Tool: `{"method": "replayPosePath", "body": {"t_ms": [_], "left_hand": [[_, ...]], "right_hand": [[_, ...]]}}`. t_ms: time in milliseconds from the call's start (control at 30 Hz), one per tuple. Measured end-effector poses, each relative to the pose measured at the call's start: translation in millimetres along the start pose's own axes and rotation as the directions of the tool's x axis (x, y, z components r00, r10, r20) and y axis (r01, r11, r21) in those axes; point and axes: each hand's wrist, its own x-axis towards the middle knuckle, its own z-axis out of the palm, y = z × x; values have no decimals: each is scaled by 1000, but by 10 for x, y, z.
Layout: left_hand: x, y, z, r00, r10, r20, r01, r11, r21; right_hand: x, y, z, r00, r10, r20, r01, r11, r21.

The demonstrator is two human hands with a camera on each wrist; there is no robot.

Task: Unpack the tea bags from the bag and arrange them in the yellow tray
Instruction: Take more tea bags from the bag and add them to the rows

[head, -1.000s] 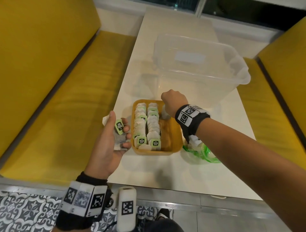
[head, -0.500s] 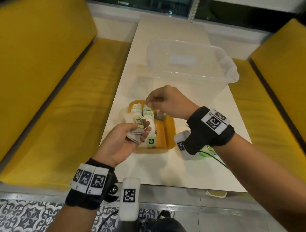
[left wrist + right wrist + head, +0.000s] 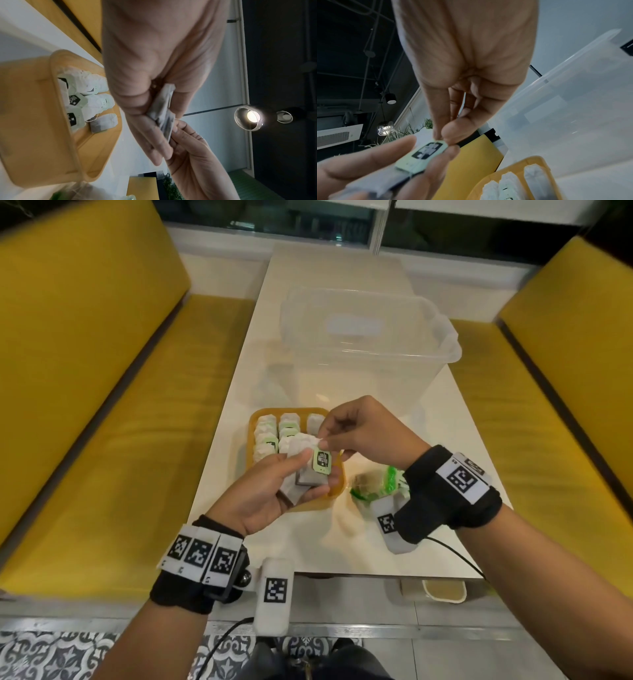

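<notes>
- Tabletop [image 3: 342, 539], white, carrying everything.
- Clear plastic bin [image 3: 363, 344], behind the yellow tray.
- Yellow tray [image 3: 337, 489], two full rows of tea bags [image 3: 270, 436] and one bag starting a third.
- Left hand [image 3: 270, 494], above the tray's near edge, fingers curled round a small stack of tea bags [image 3: 301, 470].
- Right hand [image 3: 363, 433], over the tray, fingers pinching the top bag of the stack by its upper edge, above the green tag [image 3: 321, 462].
- Green-printed bag [image 3: 380, 484], crumpled, right of the tray.

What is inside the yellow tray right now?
The yellow tray holds two rows of tea bags with green tags, plus one lone bag starting a third. Its near part is hidden behind the left hand and its stack.
</notes>
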Motion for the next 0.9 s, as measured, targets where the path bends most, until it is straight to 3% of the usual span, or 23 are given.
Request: {"method": "replayPosePath", "body": {"t_ms": [167,333,567,800,900], "left_hand": [[-26,-26,35,1000,18,0,-18,999,-46],[-30,-73,73,999,32,-34,-32,999,3],[-16,-130,87,985,68,-157,-75,996,-38],[52,-163,-14,962,83,-259,-107,991,-77],[60,-148,-113,951,70,-300,-79,997,-16]], "right_hand": [[-79,22,-18,998,28,-50,-26,999,35],[-184,5,7,999,41,30,-42,998,36],[-222,58,-80,998,45,-45,-46,999,-11],[44,-78,-262,996,-27,-87,3,965,-262],[123,-186,-260,999,-35,18,39,970,-240]]}}
